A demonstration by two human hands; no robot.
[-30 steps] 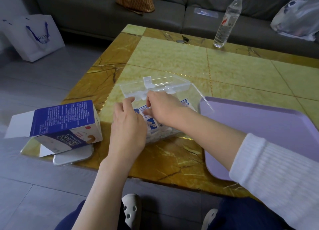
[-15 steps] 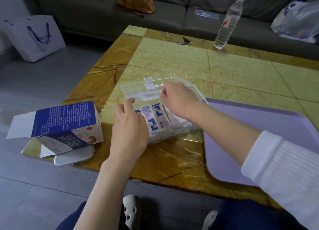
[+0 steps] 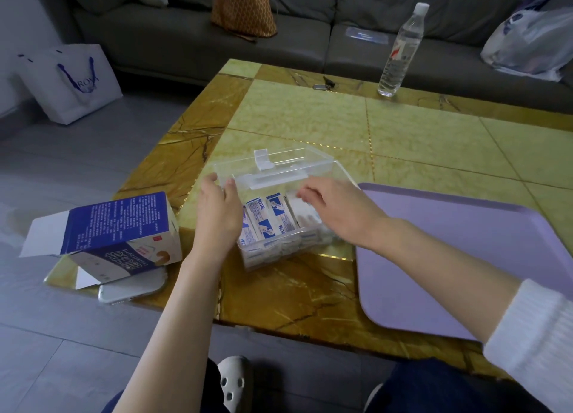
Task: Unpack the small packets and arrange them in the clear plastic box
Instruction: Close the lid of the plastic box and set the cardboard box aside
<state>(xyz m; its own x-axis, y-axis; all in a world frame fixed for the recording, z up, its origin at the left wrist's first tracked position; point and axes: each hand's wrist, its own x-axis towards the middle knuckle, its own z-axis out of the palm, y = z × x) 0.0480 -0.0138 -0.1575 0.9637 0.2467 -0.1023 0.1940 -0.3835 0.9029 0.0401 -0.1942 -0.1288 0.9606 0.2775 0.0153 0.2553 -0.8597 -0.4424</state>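
The clear plastic box [image 3: 279, 253] stands on the table near its front left corner, and its hinged lid [image 3: 294, 161] tilts up over the back. Several blue-and-white small packets [image 3: 266, 220] stand in rows inside it. My left hand [image 3: 217, 214] is at the box's left side, with thumb and forefinger pinching the lid's left edge. My right hand [image 3: 335, 211] hovers over the right half of the box. Its loosely bent fingertips are blurred, just by the lid's front lip.
An opened blue-and-white carton [image 3: 124, 232] lies on its side left of the box, on top of a phone [image 3: 133, 288] at the table corner. A lilac tray [image 3: 449, 257] sits right of the box. A water bottle [image 3: 401, 49] and keys [image 3: 325, 84] are at the far edge.
My right hand left the packets, rose to the lid, then shifted right over the box. My left hand slid forward from the box's near side to the lid's left edge.
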